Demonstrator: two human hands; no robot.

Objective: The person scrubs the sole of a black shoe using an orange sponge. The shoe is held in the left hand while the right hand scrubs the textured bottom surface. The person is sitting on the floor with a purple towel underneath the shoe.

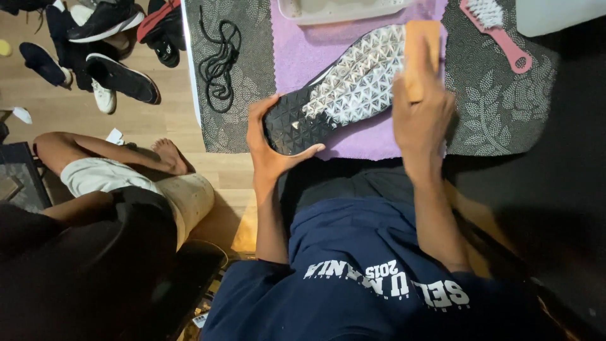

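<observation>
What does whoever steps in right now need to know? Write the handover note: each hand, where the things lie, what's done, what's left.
Left hand: grips the heel of the shoe, sole up, on the purple towel.
Right hand: presses a wooden brush on the forefoot.
Nearby: pink brush on the patterned mat, black laces at left, basin beyond the shoe.
Done: forefoot tread is covered in white foam.
Left: the black heel area shows no foam yet.
</observation>
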